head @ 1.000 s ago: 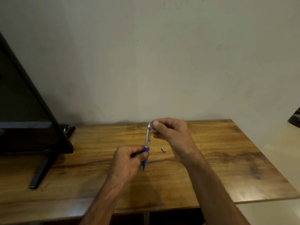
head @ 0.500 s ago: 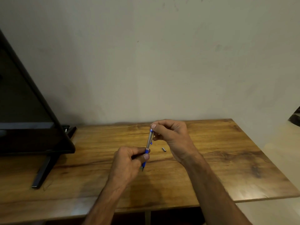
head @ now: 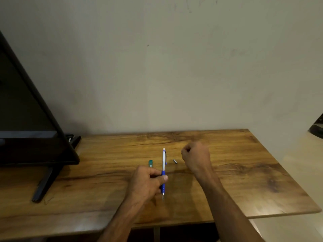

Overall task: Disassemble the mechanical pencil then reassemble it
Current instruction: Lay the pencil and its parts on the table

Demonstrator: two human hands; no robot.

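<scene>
Background: plain pale wall behind a wooden table (head: pixel 253 180); a dark monitor (head: pixel 26 123) stands on the left part of it.
Left hand (head: pixel 148 180): its grip is closed round the blue rubber part of the mechanical pencil (head: pixel 164 159), thumb on the front.
Pencil: held above the table, nearly upright, metal tip down, the pale top end up and free.
Right hand (head: pixel 196 158): half a second ago its fingertips pinched the top end of the pencil; now it has moved away to the right and hangs over the table, well apart from the pencil.
Right grip: fingers are curled into a narrow fist; whether some small part is inside cannot be told.
Metal cap (head: pixel 175 161): lies on the table between the pencil and the right hand, as before.
Green piece (head: pixel 151 163): small, lies on the table just behind the left hand.
Meaning for the task: the cap is off, so the disassembly seems to be in its first steps; probably the right hand either carries a small part to put down or comes back for the next one.
</scene>
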